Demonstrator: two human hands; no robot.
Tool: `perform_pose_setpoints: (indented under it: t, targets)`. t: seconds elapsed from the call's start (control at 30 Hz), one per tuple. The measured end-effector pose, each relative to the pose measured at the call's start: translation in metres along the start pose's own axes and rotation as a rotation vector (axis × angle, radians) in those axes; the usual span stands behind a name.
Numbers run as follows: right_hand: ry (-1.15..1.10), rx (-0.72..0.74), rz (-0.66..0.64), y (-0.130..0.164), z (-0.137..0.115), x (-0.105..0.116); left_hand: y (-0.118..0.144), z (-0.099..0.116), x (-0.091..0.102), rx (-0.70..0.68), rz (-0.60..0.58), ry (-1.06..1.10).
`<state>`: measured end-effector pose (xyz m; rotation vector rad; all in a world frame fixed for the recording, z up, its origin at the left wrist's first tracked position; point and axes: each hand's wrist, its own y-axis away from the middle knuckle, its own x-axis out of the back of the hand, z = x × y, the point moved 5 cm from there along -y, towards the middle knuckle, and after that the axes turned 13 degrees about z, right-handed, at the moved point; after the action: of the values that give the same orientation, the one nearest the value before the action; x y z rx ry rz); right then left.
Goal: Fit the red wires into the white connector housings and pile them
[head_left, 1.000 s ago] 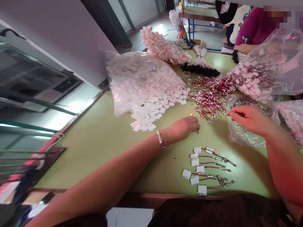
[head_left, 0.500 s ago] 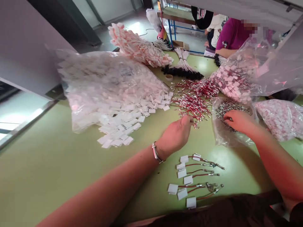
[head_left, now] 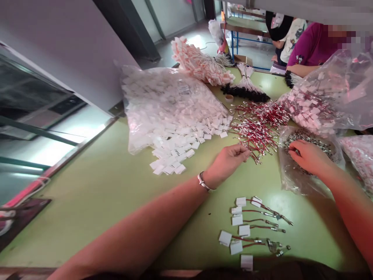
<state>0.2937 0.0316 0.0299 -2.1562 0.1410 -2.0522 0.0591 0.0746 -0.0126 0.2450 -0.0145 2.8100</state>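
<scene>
My left hand (head_left: 229, 161), with a bracelet at the wrist, pinches at the near edge of a pile of short red wires (head_left: 256, 134) with metal ends. A red wire appears to be between its fingertips. My right hand (head_left: 310, 155) reaches into an open clear plastic bag (head_left: 294, 184) of small shiny metal-ended pieces (head_left: 309, 136). Its fingers are closed, and what they hold is hidden. Nearer to me lie several red wires with white plastic housings (head_left: 244, 230) at one end and glass-and-metal tube pieces (head_left: 278, 230) at the other.
A large clear bag (head_left: 163, 89) spills white housings (head_left: 171, 157) at the left. Bundles with pinkish connectors (head_left: 192, 58) and black connectors (head_left: 244, 92) lie behind, near a tape roll (head_left: 229, 98). Filled bags (head_left: 314, 105) stand at the right. A person in purple (head_left: 309, 48) sits across the table.
The view has swung left, so the scene sits farther right. My left hand's thumb and fingers now point more toward the wires' edge. My right hand stays in the bag.
</scene>
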Motion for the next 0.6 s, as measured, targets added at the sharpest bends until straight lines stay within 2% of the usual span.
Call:
perform_pose_setpoints:
  t: [0.07, 0.2, 0.27, 0.4, 0.5, 0.6]
  targets:
    - [-0.115, -0.055, 0.043, 0.0, -0.02, 0.005, 0.0, -0.001, -0.001, 0.028, -0.017, 0.036]
    - [-0.43, 0.097, 0.092, -0.001, -0.081, 0.005, 0.002, 0.002, -0.004, 0.043, -0.05, 0.132]
    - [-0.528, 0.13, 0.116, -0.003, -0.098, 0.0, 0.003, 0.004, -0.004, 0.044, -0.069, 0.152]
    - [-0.525, 0.139, 0.147, -0.003, -0.101, -0.012, 0.004, 0.005, -0.004, 0.008, -0.085, 0.176]
    - [-0.555, 0.19, 0.205, 0.0, -0.095, -0.012, 0.001, 0.001, -0.002, -0.034, -0.056, 0.123]
    - [-0.634, 0.105, 0.277, 0.002, -0.087, -0.009, -0.001, -0.003, -0.002, -0.049, -0.034, 0.061]
